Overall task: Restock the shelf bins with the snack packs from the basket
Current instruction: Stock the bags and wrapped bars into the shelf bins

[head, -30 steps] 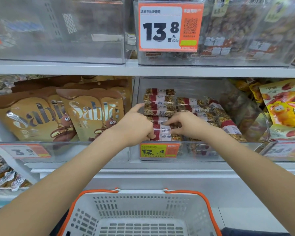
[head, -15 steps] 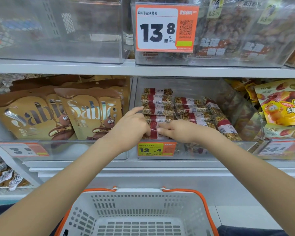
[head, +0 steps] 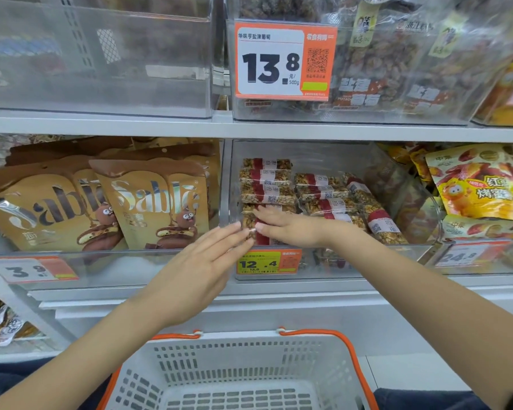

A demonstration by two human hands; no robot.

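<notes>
My right hand [head: 290, 229] lies flat, fingers straight, on the front snack pack [head: 253, 229] in the clear bin [head: 332, 258] to seat it w/ the stack – left hand [head: 199, 261] open, holding nothing, just beside – basket [head: 243, 377] looks empty.

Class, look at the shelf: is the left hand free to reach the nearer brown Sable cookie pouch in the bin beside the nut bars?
Probably yes. The left hand is open, holds nothing, and hovers just right of the brown Sable cookie pouch. Only the low clear front wall of the bin stands before it, so the hand would go over that.
</notes>
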